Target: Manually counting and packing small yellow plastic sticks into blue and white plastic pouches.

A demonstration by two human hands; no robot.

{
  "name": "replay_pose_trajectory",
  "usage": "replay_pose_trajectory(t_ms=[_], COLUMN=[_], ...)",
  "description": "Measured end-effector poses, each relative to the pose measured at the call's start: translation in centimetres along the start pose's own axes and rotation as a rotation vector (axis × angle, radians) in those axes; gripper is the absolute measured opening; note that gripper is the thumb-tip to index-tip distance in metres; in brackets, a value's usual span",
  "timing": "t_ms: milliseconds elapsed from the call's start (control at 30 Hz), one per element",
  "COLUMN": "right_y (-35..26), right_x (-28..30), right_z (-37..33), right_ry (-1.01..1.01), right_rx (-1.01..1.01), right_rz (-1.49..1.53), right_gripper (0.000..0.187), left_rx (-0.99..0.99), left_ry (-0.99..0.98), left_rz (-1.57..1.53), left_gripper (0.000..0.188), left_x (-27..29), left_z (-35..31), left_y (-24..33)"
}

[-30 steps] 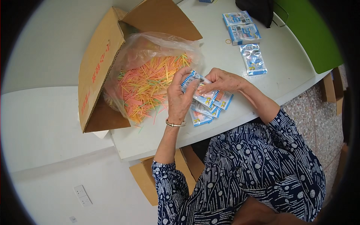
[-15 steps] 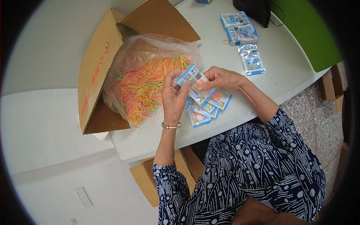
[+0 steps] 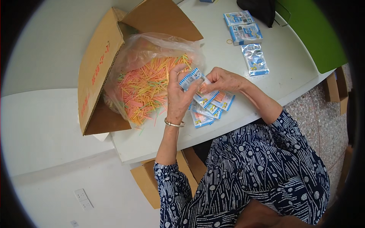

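Observation:
Between my hands is a small clear packet [image 3: 207,98] with blue-striped ends and thin orange-pink sticks showing inside. My left hand [image 3: 178,99], a bangle at its wrist, is closed at the packet's upper left, with the thumb lying across its front and the fingers partly behind. On the right edge my right hand [image 3: 224,80] pinches the same packet between thumb and curled fingers. Just under it, several similar packets [image 3: 203,119] lie overlapping on the white table [image 3: 152,142].
Left of my hands a cardboard box [image 3: 99,79] lies tipped, its plastic-lined opening spilling many thin coloured sticks [image 3: 146,87]. At the far right are a stack of packets [image 3: 245,33], a single packet [image 3: 255,60], a rubber band [image 3: 229,41] and a black bag [image 3: 260,10].
My left hand has shifted slightly right, and its thumb has slid farther across the packet's front. The right hand keeps its pinch nearly in place.

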State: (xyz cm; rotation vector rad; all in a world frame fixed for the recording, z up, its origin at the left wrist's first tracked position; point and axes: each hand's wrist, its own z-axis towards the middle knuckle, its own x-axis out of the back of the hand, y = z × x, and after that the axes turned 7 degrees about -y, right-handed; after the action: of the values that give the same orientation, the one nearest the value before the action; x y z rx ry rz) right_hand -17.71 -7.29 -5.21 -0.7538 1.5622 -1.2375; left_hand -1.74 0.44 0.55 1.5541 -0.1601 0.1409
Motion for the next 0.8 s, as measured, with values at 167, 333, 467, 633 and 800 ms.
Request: replay_pose_trajectory(t_ms=[167,333,467,633,800], right_y=[-0.8,-0.4,-1.0,-2.2,-2.9], right_x=[-0.4,-0.3,-0.3,1.9,2.7], right_z=[-0.2,-0.4,-0.8,-2.3,-6.4], right_ry=[-0.036,-0.048,-0.06,0.1,0.775], right_rx=[-0.039,-0.082,-0.093,-0.075,-0.102], right_rz=[-0.077,-0.019,0.013,-0.53,-1.046], right_gripper=[0.024,0.027,0.031,0.038,0.04], left_rx=[-0.065,-0.044,-0.056,-0.063,-0.101], left_ry=[-0.021,-0.043,-0.059,0.01,0.04], left_rz=[0.174,0.146,0.172,0.164,0.618], left_gripper=[0.041,0.04,0.034,0.03,0.037], left_x=[0.1,0.3,0.4,-1.2,-2.3], left_z=[0.2,0.3,0.3,0.3,-1.7], left_y=[-0.4,-0.6,-0.8,-2.1,-3.4])
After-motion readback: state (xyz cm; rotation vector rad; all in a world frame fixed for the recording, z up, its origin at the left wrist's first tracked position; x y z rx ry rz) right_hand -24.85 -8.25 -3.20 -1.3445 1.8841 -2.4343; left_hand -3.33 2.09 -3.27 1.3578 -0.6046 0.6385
